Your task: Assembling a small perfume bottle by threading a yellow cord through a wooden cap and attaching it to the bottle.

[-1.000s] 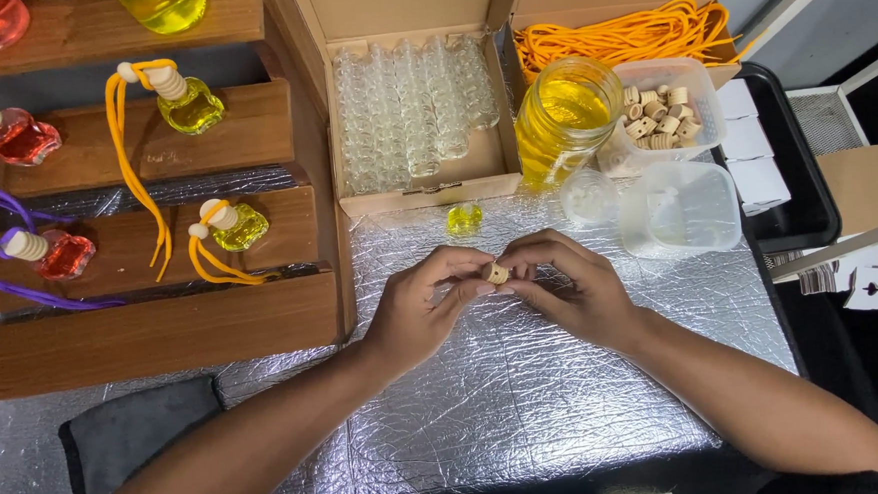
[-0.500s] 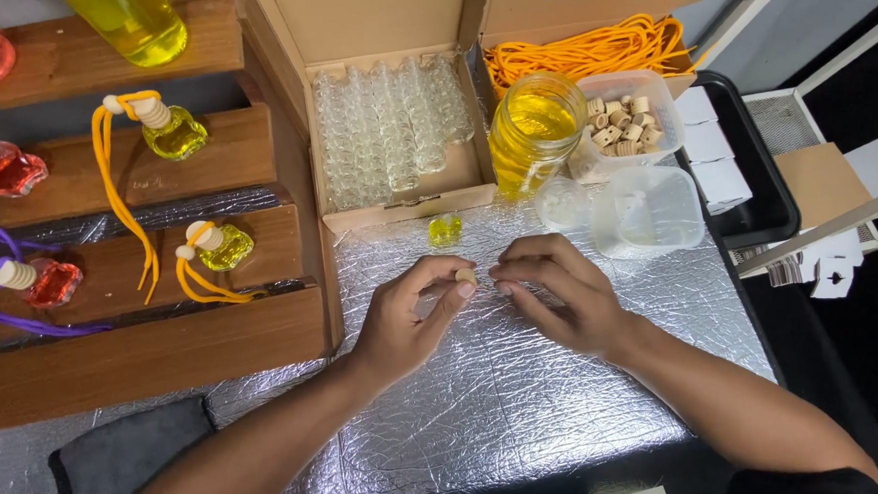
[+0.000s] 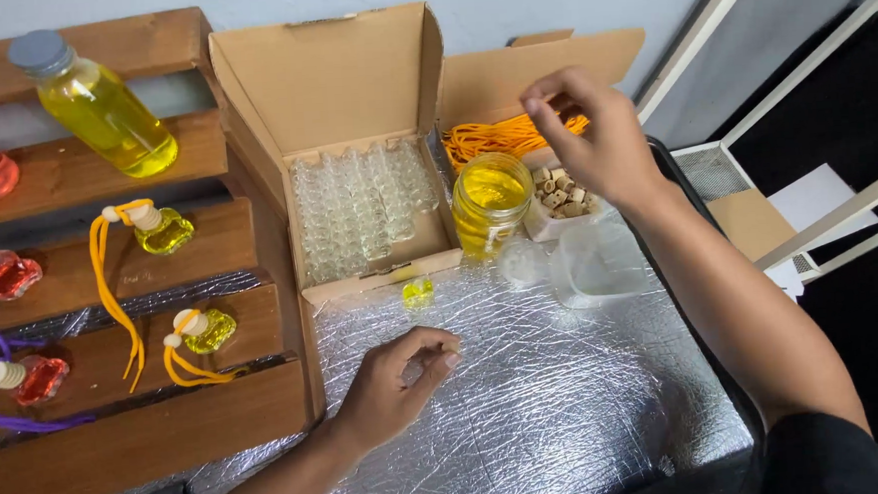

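My left hand rests low on the silver foil tabletop, thumb and fingers pinched together; anything in the pinch is too small to see. A tiny glass bottle of yellow liquid stands just beyond it, untouched. My right hand is raised over the open box of orange cords, fingers bent, with nothing visible in them. Below it sit a jar of yellow liquid and a small tray of wooden caps.
An open cardboard box holds several empty small glass bottles. Clear plastic tubs stand by the jar. A stepped wooden rack on the left carries corded yellow and red bottles and a large yellow bottle. A white metal frame stands right.
My hands were together over the foil around a small wooden cap. My right hand has since lifted away up to the cord box, while my left stays low and pinched.
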